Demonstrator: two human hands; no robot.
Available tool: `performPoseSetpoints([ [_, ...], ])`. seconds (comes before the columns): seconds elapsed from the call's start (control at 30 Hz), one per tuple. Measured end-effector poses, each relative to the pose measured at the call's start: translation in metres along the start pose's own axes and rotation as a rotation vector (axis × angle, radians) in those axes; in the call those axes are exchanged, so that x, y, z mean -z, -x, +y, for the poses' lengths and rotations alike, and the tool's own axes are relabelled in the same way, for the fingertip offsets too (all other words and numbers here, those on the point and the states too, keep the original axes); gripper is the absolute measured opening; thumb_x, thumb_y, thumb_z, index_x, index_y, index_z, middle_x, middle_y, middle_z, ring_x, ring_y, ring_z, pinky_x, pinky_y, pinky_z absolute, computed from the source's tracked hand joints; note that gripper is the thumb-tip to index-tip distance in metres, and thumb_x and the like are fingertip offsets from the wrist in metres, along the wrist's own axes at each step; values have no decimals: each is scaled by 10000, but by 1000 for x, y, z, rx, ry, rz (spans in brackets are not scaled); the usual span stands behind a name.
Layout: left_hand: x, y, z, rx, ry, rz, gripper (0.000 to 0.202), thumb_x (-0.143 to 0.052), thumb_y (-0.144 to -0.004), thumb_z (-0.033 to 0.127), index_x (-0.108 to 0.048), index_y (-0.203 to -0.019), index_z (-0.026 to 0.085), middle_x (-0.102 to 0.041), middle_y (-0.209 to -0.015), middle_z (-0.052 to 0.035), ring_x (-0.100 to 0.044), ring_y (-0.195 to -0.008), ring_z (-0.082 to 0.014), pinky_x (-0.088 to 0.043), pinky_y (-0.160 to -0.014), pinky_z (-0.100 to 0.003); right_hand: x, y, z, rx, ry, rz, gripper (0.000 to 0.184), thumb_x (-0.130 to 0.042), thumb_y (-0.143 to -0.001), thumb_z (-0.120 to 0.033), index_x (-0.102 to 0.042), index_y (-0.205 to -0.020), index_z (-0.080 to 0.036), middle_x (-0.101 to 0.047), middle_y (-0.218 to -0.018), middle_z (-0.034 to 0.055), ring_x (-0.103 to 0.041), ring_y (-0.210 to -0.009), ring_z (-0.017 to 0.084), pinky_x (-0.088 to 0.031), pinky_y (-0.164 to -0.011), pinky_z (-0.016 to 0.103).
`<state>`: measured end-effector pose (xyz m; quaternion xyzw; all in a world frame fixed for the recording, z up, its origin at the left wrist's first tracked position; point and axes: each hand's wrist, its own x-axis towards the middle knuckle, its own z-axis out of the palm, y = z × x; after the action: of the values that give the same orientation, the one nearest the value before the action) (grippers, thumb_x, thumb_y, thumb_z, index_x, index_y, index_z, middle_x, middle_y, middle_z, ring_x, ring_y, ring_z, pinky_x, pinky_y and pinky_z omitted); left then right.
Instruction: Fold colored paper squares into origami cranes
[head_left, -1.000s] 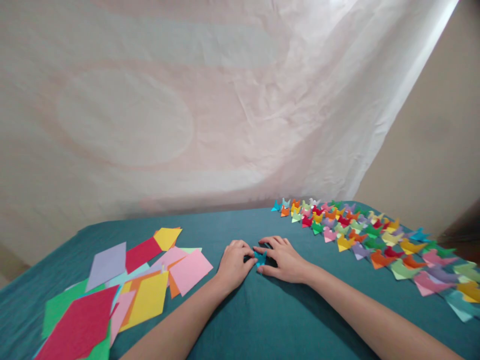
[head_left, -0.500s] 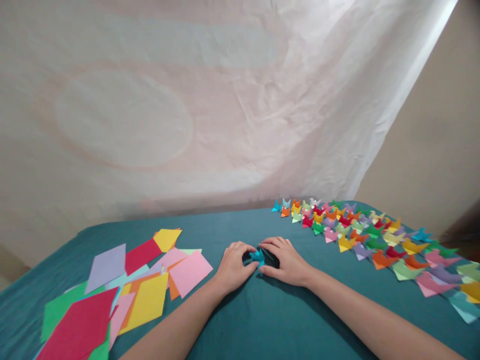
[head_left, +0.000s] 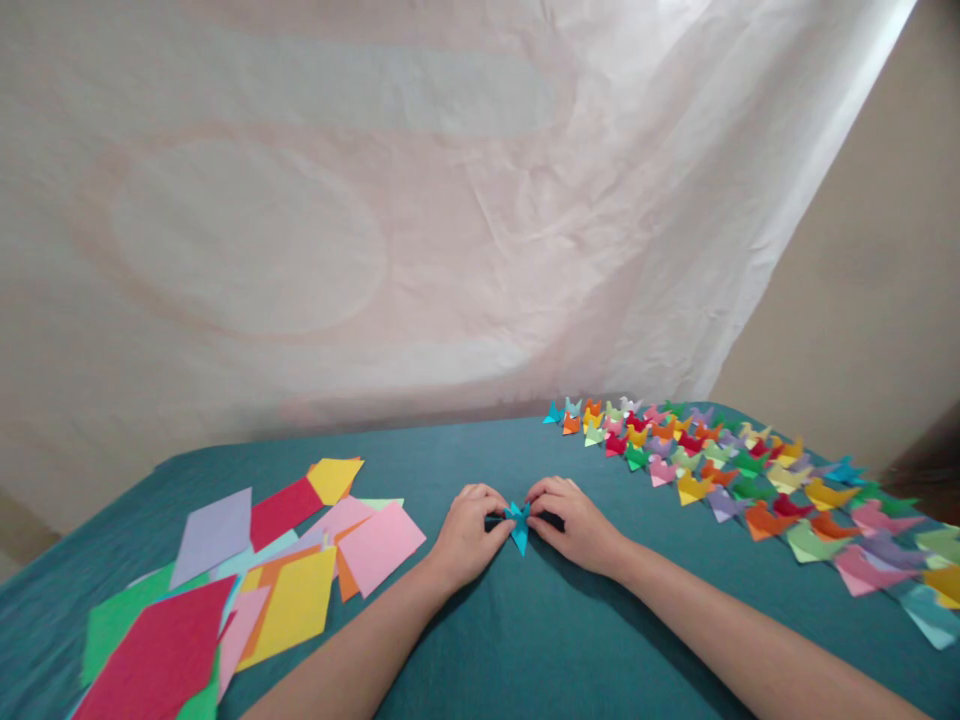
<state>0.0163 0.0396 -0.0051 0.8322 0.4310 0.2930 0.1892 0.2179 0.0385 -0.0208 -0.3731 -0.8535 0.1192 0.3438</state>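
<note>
Backdrop: through my head camera I see a pale, pinkish hanging cloth (head_left: 450,200) across the far side, creased, with a faint oval outline on its left half.
Table: below it I have a table (head_left: 517,640) under a dark teal cover, spreading across the lower part of my view.
Wall: at far right, a plain beige wall (head_left: 877,260) shows past the slanting edge of the hanging cloth.
Folded birds: along the table's right side I make out many small paper birds (head_left: 695,487) in slanting rows, among them orange, yellow, green, red, purple, pink and blue ones.
Loose sheets: on the left I see overlapping paper, with a large red sheet (head_left: 165,650) nearest, and a yellow sheet (head_left: 296,605), a lavender sheet (head_left: 214,540) and a pink sheet (head_left: 381,545) farther along.
Left hand: my left hand (head_left: 474,530) has thumb and index closed on the left side of the blue folded paper (head_left: 520,532).
Right hand: my right hand (head_left: 576,525) pinches the opposite side, the other fingers curled behind.
Blue piece: it sits between both hands at mid-table, its long point toward me; I cannot tell whether it touches the cover.
</note>
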Motion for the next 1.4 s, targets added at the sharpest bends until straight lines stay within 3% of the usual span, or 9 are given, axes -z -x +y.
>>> performPoseSetpoints([
  [0.3, 1, -3, -3, 38, 174, 163, 71, -579, -807, 219, -634, -769, 195, -619, -899, -28, -556, -919, -180, -410, -859, -308, -1, -1, -5, -120, -105, 73, 118, -542, -806, -137, -610, -872, -208, -632, -862, 32, -567, -840, 186, -420, -792, 337],
  [0.67, 3, -1, 4, 59, 214, 56, 97, -584, -802, 221, -673, -769, 207, -625, -888, -25, -560, -914, -187, -410, -851, -311, 1, -2, -15, -191, -360, 50, 134, -597, -826, -295, -677, -872, -197, -634, -868, 40, -586, -814, 169, -453, -760, 286],
  [0.83, 1, 0, 2, 6, 216, 46, 81, -589, -770, 164, -659, -792, 199, -620, -900, -26, -551, -916, -188, -403, -852, -309, 3, -3, -14, -241, -408, 17, 194, -572, -839, -322, -676, -777, -171, -628, -780, 35, -571, -730, 156, -443, -710, 269],
  [1.1, 0, 0, 3, 98, 376, 73, 266, -577, -807, 257, -556, -1062, 182, -617, -1023, -48, -565, -923, -179, -423, -817, -287, 1, -3, -12, -335, -436, 51, 244, -540, -844, -342, -622, -702, -161, -561, -694, 2, -507, -659, 136, -403, -644, 246],
  [1.27, -2, 0, 2, 90, 331, -34, 190, -590, -799, 333, -620, -851, 153, -632, -808, -17, -559, -769, -159, -422, -703, -246, -1, -1, -17, -333, -492, 55, 230, -537, -843, -340, -621, -724, -162, -552, -702, -4, -492, -655, 130, -392, -640, 241],
  [1.4, -2, -1, 2, 83, 346, -19, 230, -558, -820, 344, -591, -714, 143, -570, -683, 12, -507, -677, -130, -389, -637, -222, -2, -1, -20, -334, -503, 72, 233, -531, -846, -335, -601, -704, -164, -525, -672, -16, -462, -625, 120, -374, -608, 236],
])
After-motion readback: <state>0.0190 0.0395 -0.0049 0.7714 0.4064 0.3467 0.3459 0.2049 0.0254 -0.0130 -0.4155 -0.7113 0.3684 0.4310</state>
